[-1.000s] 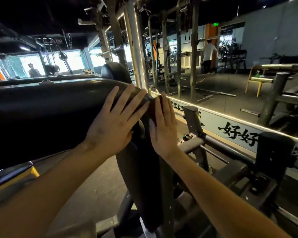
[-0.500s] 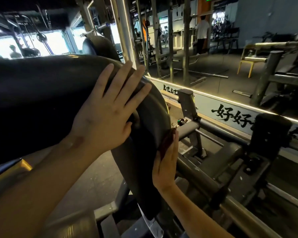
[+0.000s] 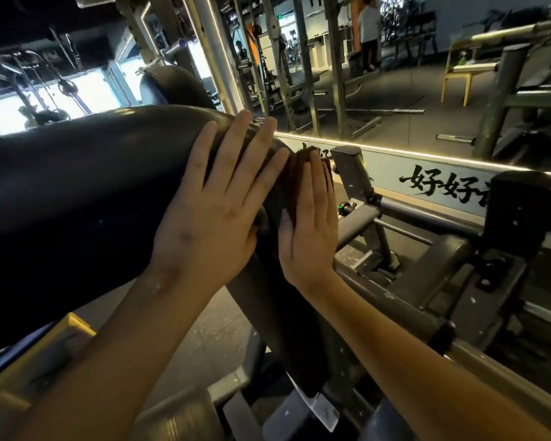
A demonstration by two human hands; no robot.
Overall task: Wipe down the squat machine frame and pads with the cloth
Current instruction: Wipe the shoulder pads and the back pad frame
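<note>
A large black pad [image 3: 77, 192] of the squat machine fills the left of the view. My left hand [image 3: 217, 211] lies flat on its curved right end with fingers straight and spread. My right hand [image 3: 309, 224] presses a dark reddish-brown cloth [image 3: 299, 167] against the pad's end face, fingers straight and pointing up. Only the cloth's upper edge shows past my fingers. The grey steel frame [image 3: 395, 300] of the machine runs below and to the right of my hands.
A second black pad [image 3: 172, 87] stands behind the first. A mirror wall with a lit strip [image 3: 427, 154] and painted characters runs along the right. A black padded post [image 3: 525, 208] rises at the right. A yellow frame part [image 3: 54, 338] sits lower left.
My right hand has slid the cloth back up the pad's end face from low down to near the top edge. My left hand has stayed on the pad.
</note>
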